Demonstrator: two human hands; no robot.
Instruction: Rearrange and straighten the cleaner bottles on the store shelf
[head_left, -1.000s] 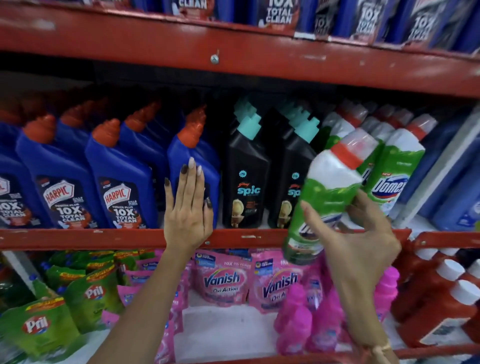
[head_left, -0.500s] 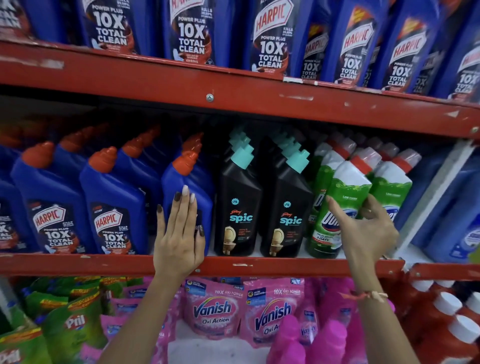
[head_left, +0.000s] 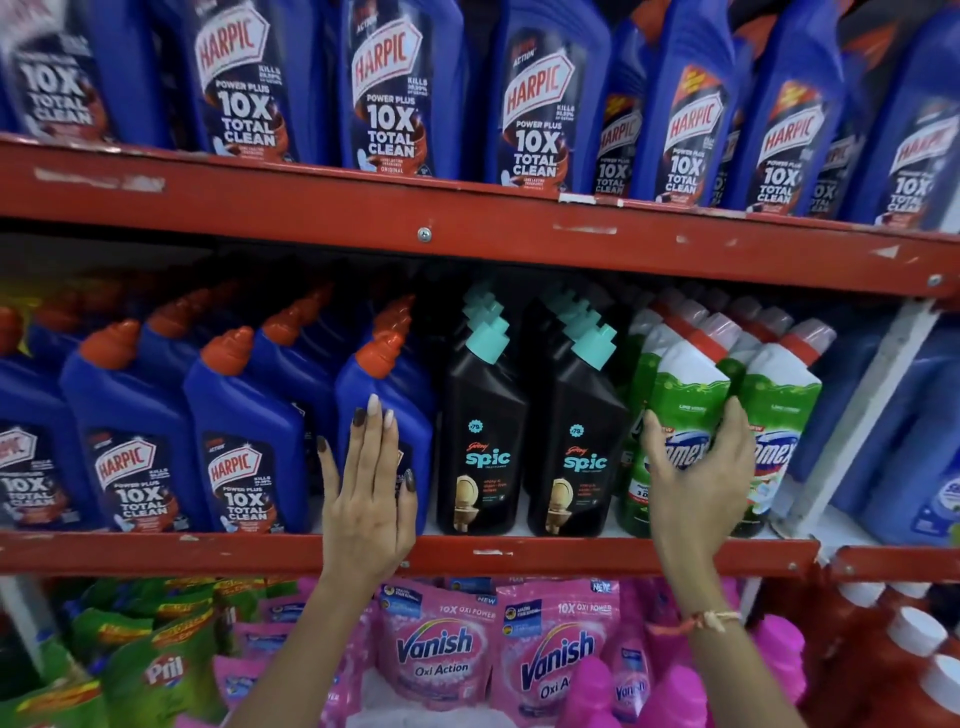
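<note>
The right hand (head_left: 693, 483) is wrapped around the front green Domex bottle (head_left: 688, 410), which is stood upright on the middle shelf (head_left: 519, 553) just beside the black Spic bottles (head_left: 483, 441). The left hand (head_left: 369, 499) is laid flat, fingers straight and grasping nothing, against a blue Harpic bottle (head_left: 389, 395). Pink Vanish pouches (head_left: 439, 644) are seen below. A second earlier the Domex bottle was held tilted in front of the shelf; now it is set in its row.
</note>
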